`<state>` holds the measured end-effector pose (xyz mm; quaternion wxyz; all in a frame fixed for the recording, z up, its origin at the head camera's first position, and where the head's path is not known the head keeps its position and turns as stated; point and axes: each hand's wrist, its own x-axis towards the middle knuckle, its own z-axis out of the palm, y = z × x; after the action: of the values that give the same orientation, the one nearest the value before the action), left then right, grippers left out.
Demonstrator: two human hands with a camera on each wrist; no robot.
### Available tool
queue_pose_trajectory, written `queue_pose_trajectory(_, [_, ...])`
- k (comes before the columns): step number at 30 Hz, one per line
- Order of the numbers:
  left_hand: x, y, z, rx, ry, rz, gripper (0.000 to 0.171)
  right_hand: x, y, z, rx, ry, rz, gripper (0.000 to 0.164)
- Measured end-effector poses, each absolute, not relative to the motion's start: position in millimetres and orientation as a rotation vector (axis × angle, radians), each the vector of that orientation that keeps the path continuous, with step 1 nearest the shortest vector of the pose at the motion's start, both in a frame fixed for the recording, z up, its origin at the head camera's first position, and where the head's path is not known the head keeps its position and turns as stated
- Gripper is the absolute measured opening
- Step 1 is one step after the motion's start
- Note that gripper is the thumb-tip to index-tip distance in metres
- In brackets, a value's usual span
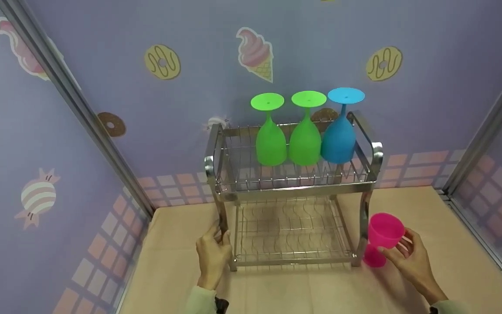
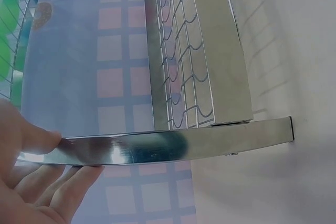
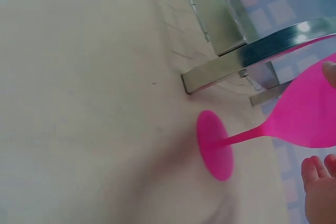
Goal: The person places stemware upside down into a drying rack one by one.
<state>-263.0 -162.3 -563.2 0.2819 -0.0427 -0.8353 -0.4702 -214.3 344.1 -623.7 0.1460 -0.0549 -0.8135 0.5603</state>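
Note:
A pink goblet (image 1: 386,231), its bowl facing up, is beside the rack's front right leg. My right hand (image 1: 412,257) holds it by the bowl, thumb on the near side and fingers round the right. The right wrist view shows its round foot (image 3: 214,145) and thin stem close to the table; whether the foot touches is hard to tell. My left hand (image 1: 214,255) grips the front left leg of the two-tier metal dish rack (image 1: 294,192), as the bar (image 2: 131,148) between thumb and fingers confirms. Two green goblets (image 1: 271,144) (image 1: 305,144) and a blue goblet (image 1: 338,139) stand upside down on the upper tier.
The lower wire tier (image 1: 294,231) holds nothing visible. A cream cloth (image 1: 294,290) covers the table beneath the rack. Patterned panels (image 1: 207,65) rise behind and at both sides, with metal posts (image 1: 81,104) at the corners.

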Motion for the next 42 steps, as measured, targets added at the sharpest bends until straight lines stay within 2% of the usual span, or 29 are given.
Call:
queue_pose_trajectory(4, [-262,-161,-563,-0.116,-2.252,-1.28,0.045,-218,340,-631,-0.235,-2.38,1.663,0.105])
queue_pose_trajectory(10, [-261,-160,-563,-0.107,-2.243,-1.265,0.042,-223,333,-636,-0.309,-2.388,1.726,0.111])
queue_pose_trajectory(30, [-261,-162,-563,-0.115,-2.238,-1.26,0.04,-227,328,-635,-0.272,-2.365,1.717,0.103])
queue_pose_trajectory(42, [-263,-163,-563,-0.132,-2.211,-1.306,0.045,-215,335,-618,-0.275,-2.323,1.66,0.097])
